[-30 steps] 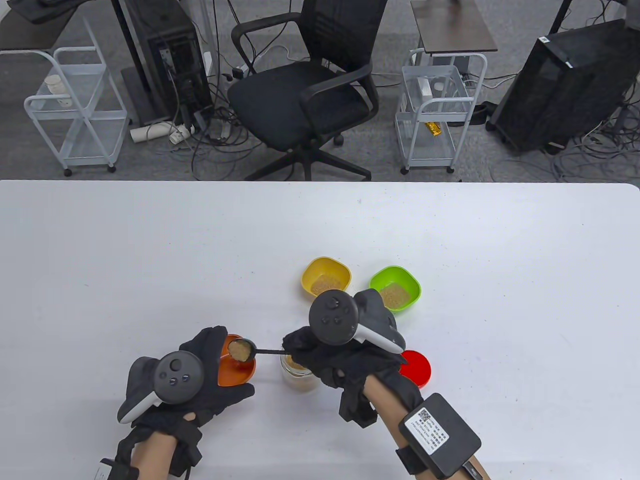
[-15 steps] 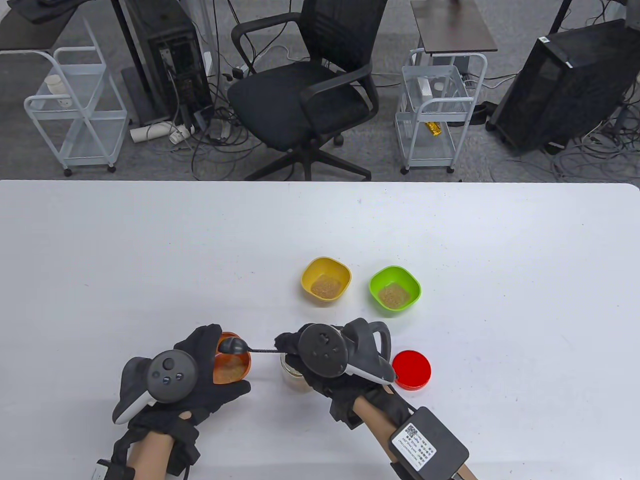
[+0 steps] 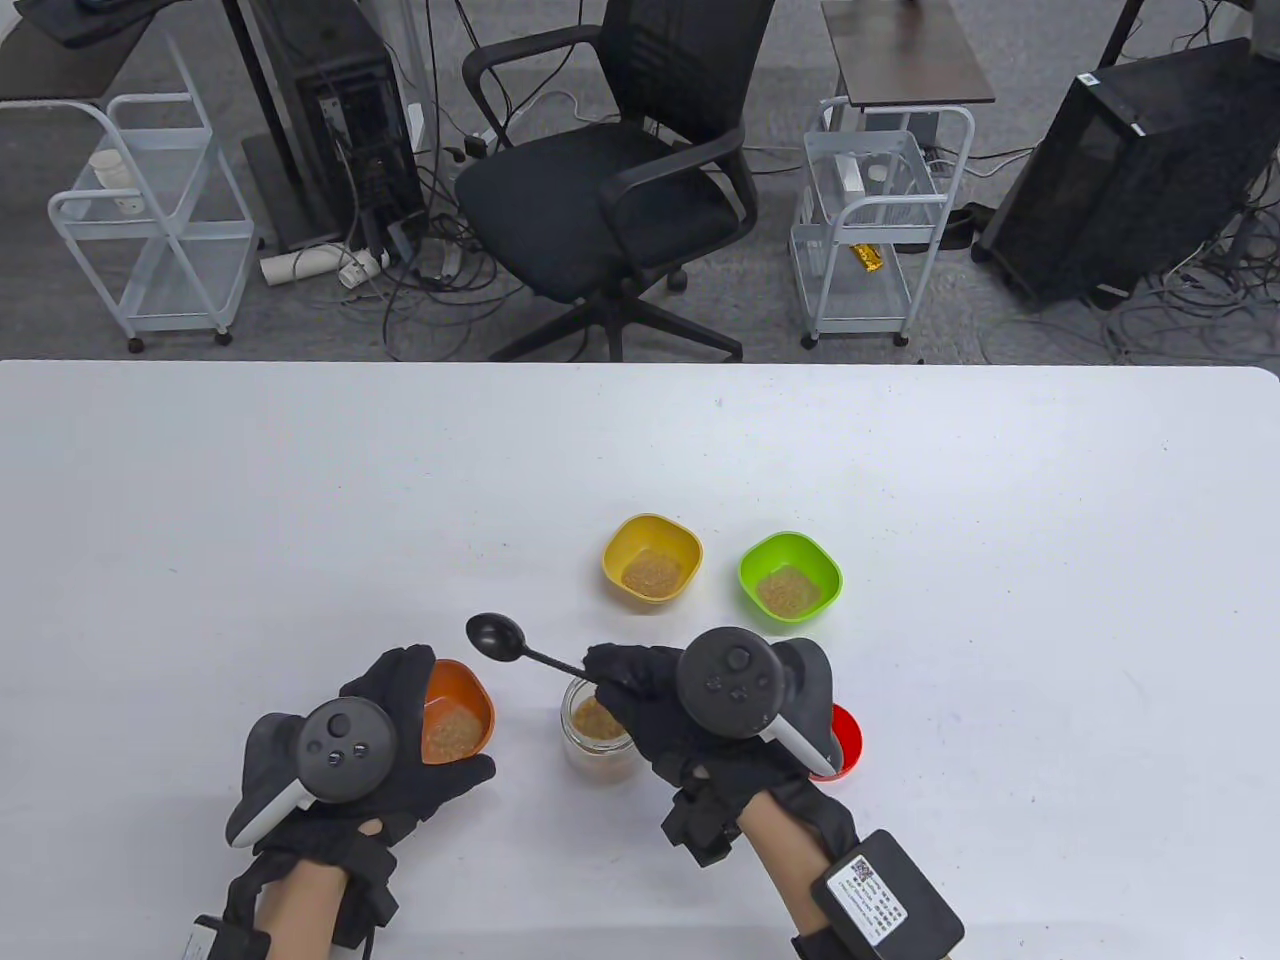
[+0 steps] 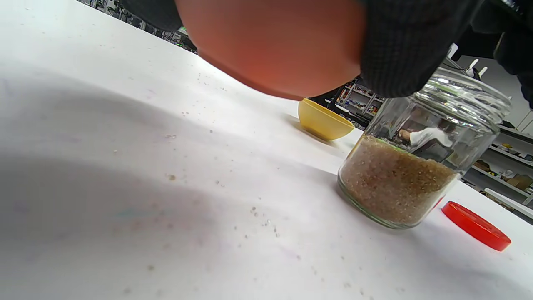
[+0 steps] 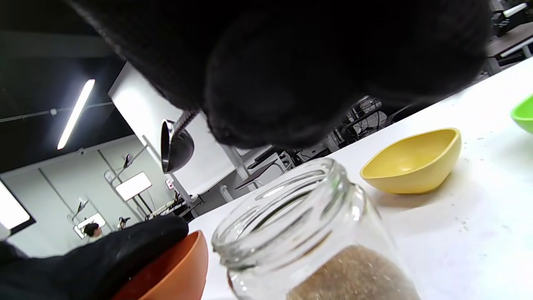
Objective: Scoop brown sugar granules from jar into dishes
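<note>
Centrally, the open glass jar (image 3: 598, 738) stands between both hands, part-filled with brown sugar (image 4: 391, 183); its red lid (image 3: 843, 738) lies just right, partly under the right hand (image 3: 690, 715). That hand pinches a black spoon (image 3: 500, 637), its bowl empty and raised above the table (image 3: 300, 500) beyond the jar. The left hand (image 3: 400, 740) cups the orange dish (image 3: 462, 712), fingers curled round its wall; sugar lies inside. Farther back, the yellow dish (image 3: 652, 558) and green dish (image 3: 790, 577) each hold sugar. Loose grains dot the table near the jar.
</note>
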Demonstrator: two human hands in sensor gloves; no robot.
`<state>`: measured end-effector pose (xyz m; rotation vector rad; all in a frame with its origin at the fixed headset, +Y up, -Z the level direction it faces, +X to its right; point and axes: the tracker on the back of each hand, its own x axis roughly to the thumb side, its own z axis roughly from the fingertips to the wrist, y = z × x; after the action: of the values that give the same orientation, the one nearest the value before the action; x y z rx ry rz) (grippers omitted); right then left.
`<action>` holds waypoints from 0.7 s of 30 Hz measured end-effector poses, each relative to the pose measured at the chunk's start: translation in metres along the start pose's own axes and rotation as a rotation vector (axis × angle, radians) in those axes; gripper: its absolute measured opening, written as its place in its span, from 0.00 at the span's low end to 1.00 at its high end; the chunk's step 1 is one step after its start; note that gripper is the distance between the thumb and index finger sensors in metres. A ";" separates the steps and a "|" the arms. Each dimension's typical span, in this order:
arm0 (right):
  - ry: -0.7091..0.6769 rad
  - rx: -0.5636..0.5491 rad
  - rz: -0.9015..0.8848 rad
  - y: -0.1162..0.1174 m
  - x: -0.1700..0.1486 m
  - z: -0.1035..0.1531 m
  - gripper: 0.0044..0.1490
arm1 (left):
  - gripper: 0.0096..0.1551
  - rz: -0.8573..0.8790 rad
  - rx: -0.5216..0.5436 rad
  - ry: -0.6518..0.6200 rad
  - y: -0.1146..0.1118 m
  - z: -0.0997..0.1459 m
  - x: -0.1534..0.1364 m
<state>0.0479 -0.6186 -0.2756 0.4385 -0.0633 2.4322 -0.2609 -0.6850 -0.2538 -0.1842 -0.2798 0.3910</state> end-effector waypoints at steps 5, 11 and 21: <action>0.022 -0.037 -0.025 -0.007 -0.006 0.012 0.24 | 0.72 -0.009 -0.001 0.006 0.000 -0.001 0.001; 0.040 -0.060 -0.058 -0.010 -0.011 0.027 0.24 | 0.72 -0.023 -0.018 0.007 -0.002 -0.004 0.003; 0.087 -0.117 -0.158 0.000 -0.039 0.047 0.23 | 0.72 -0.039 -0.059 0.020 -0.009 -0.014 0.004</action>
<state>0.0899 -0.6499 -0.2445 0.2748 -0.1281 2.2749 -0.2500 -0.6933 -0.2638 -0.2403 -0.2751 0.3427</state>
